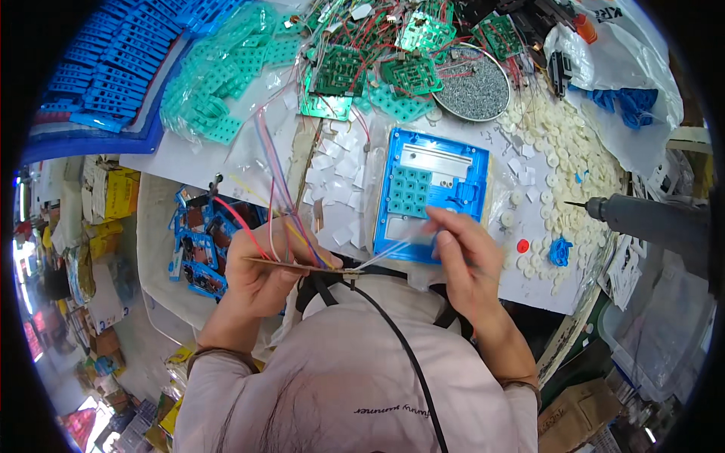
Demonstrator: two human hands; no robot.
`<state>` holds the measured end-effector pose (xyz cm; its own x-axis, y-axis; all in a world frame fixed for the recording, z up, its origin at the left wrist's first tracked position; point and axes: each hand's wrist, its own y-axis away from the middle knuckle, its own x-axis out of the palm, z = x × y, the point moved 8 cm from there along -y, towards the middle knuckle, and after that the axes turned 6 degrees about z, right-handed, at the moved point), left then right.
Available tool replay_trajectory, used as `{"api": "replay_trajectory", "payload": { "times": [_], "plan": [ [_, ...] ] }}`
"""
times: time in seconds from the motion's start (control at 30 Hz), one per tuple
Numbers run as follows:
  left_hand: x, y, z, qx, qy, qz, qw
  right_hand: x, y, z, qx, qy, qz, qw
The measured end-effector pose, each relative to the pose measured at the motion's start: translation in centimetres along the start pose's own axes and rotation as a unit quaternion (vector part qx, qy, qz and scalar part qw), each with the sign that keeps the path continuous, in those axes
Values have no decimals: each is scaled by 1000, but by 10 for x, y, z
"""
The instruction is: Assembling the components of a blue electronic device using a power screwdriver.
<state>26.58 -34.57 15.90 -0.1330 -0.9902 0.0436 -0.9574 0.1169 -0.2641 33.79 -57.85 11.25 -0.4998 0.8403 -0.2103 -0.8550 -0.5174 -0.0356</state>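
Note:
My left hand (260, 275) grips a thin circuit board (291, 265), seen nearly edge-on, with fingers and thumb closed on it. Red, yellow, blue and white wires (273, 162) rise from the board and fan out above the hand. From its right end, pale wires (389, 250) stretch across to my right hand (470, 260), whose fingertips pinch them; motion smears them somewhat. Just beyond my right hand lies a blue plastic casing (472, 215), open side up, with a teal rubber keypad (410, 192) and a silvery strip inside.
Wired green circuit boards (337, 72) and a round tray of small metal parts (474, 87) lie at the back. White round pieces (563, 181) spread to the right, below a hanging electric screwdriver (642, 217). Far left are stacked blue casings (113, 68); a bin (162, 283) holds blue assemblies.

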Motion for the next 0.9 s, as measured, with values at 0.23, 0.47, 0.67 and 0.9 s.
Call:
{"api": "replay_trajectory", "payload": {
  "times": [0.23, 0.47, 0.67, 0.9],
  "plan": [
    [-1, 24, 21, 8, 28, -17, 999, 38, -19, 16, -152, 382, 90, 907],
    [-11, 35, 33, -94, -8, -87, 992, 49, -21, 27, -137, 507, 172, 834],
    [0, 18, 12, -90, -23, 13, 996, 16, 1, 42, -185, 345, 192, 900],
    [40, 0, 2, -79, 1, 203, 976, -75, 53, 51, -23, 24, 294, 955]
  ]
}}
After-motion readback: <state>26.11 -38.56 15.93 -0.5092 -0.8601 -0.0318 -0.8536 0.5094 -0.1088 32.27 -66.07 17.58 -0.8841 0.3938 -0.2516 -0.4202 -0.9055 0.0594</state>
